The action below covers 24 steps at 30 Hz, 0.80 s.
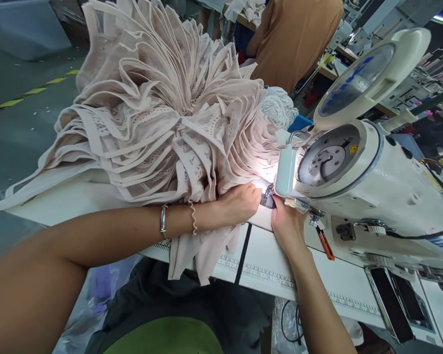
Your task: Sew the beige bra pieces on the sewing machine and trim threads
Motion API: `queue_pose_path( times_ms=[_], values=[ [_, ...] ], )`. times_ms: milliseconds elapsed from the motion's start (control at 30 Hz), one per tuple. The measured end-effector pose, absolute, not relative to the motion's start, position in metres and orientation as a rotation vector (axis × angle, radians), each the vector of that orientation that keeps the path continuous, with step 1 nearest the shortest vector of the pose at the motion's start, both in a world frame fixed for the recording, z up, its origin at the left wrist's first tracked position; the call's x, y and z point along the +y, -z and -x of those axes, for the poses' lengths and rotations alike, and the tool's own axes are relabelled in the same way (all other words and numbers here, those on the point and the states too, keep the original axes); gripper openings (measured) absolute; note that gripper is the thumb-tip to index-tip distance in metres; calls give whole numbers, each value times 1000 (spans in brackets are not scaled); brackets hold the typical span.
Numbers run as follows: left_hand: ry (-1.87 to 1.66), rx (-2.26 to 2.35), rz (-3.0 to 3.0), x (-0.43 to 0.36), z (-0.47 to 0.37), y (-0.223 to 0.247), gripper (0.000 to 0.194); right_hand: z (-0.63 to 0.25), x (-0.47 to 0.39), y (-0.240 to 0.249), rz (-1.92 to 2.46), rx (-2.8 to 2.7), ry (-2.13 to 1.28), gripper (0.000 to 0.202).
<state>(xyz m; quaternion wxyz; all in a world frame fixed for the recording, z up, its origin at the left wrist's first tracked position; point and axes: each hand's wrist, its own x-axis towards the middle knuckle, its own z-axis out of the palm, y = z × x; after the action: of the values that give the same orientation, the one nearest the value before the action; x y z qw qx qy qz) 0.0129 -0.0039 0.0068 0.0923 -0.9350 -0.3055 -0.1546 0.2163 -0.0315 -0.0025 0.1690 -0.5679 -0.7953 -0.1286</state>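
Observation:
A large heap of pale pink fabric pieces [170, 118] with lace edging is piled on the sewing table [268, 255]. My left hand [243, 202] is closed, its fingers curled on the edge of the fabric beside the lit needle area. Close by, my right hand [288, 220] pinches the fabric at the presser foot [268, 195]. The sewing machine's head [354, 167] stands over that hand and hides part of its fingers. A bracelet [163, 220] and a coiled hair tie [193, 218] circle my left wrist.
Orange-handled thread snips [325, 244] hang beside the machine. A phone [389, 304] lies at the table's right front edge, beside another dark device. Behind the heap sit a bundle of pale cord [279, 107] and a person in a brown top [299, 39].

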Motion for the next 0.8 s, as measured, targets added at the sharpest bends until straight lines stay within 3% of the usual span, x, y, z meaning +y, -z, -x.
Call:
queue_pose_path(
  times_ms=[333,500,800],
  values=[
    [739,-1136,3194,23,-14,-5,27,-214,-40,1,1612,-2412,364,39],
    [761,-1153,3219,21,-13,-5,26,-220,-42,9,1615,-2345,420,49],
    [705,-1142,3136,24,-15,3,22,-224,-43,10,1697,-2377,188,56]
  ],
)
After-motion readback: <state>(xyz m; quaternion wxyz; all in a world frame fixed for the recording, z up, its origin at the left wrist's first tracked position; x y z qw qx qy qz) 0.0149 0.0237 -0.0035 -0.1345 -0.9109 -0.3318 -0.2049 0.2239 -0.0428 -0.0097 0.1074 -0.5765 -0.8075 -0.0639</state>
